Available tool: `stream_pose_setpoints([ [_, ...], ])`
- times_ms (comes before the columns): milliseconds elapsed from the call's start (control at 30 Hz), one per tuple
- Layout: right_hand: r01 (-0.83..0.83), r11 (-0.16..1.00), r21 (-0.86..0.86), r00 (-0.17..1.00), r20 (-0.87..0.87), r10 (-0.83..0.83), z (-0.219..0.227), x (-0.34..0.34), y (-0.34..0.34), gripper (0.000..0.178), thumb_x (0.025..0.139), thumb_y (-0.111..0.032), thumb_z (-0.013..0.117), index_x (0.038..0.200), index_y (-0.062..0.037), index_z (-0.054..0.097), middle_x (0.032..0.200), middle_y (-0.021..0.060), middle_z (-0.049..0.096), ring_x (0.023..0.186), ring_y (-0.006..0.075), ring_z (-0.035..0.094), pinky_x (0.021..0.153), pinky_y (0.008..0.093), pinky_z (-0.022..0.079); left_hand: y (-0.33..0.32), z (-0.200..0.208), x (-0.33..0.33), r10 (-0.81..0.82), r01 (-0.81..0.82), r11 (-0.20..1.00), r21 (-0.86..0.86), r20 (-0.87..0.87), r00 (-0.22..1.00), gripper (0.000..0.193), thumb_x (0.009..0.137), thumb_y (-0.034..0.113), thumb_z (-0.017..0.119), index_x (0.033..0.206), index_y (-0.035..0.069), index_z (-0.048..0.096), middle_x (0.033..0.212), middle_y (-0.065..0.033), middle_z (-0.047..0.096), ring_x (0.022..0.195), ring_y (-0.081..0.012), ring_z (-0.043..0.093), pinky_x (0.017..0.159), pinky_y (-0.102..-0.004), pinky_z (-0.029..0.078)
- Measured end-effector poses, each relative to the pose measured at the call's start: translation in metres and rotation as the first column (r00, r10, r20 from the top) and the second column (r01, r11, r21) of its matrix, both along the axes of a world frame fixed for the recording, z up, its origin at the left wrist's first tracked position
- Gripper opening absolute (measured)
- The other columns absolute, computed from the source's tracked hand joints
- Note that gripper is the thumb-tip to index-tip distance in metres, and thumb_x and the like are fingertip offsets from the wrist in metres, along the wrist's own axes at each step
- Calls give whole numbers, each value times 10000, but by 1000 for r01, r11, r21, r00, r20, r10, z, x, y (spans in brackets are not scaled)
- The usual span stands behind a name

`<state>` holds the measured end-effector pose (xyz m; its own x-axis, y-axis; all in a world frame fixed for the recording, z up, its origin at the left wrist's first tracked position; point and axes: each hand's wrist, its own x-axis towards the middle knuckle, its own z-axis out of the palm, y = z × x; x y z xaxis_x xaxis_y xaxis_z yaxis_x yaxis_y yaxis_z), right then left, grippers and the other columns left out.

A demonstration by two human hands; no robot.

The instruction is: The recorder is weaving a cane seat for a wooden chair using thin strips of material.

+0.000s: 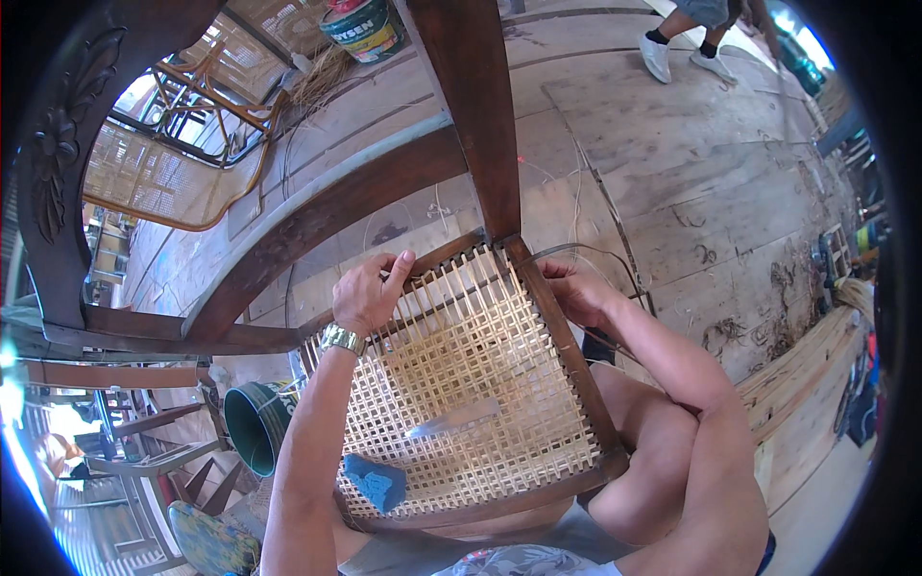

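Note:
A dark wooden chair frame lies over my lap, its seat woven with pale cane in an open grid. Toward the far rail the weave thins to single lengthwise strands. My left hand, with a metal watch on its wrist, rests at that rail. Its thumb sticks out and its other fingers curl over the wood, partly hidden. Outside the right rail, near the far corner, my right hand has bent fingers at a cane strand that loops off to the right. Fingertip contact is partly hidden by the rail.
A blue sponge and a flat translucent blade-like strip lie on the weave. A green bucket stands left; a paint pail and a rattan chair are farther off. Another person's shoes show at the far right.

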<state>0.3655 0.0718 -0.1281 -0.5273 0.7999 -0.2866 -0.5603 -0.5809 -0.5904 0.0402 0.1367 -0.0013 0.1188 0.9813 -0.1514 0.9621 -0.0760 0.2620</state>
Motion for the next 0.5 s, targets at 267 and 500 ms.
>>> stream_pose_setpoints([
  [267, -111, 993, -39, 994, -25, 110, 5, 7, -11, 252, 963, -65, 599, 1212, -65, 633, 1094, 28, 700, 976, 155, 675, 878, 318, 527, -1, 3, 0, 12, -12, 1000, -20, -3, 1000, 713, 931, 745, 369, 1088, 156, 738, 966, -158, 740, 988, -377, 681, 876, -478, 493],
  [500, -65, 998, -26, 996, -54, 64, 0, 4, -13, 247, 966, -62, 596, 1210, -58, 633, 1094, 33, 700, 966, 153, 676, 890, 322, 532, 0, -1, -4, 7, -7, 1000, -20, 2, 1000, 724, 923, 756, 372, 1088, 154, 738, 977, -164, 737, 992, -377, 680, 869, -477, 499],
])
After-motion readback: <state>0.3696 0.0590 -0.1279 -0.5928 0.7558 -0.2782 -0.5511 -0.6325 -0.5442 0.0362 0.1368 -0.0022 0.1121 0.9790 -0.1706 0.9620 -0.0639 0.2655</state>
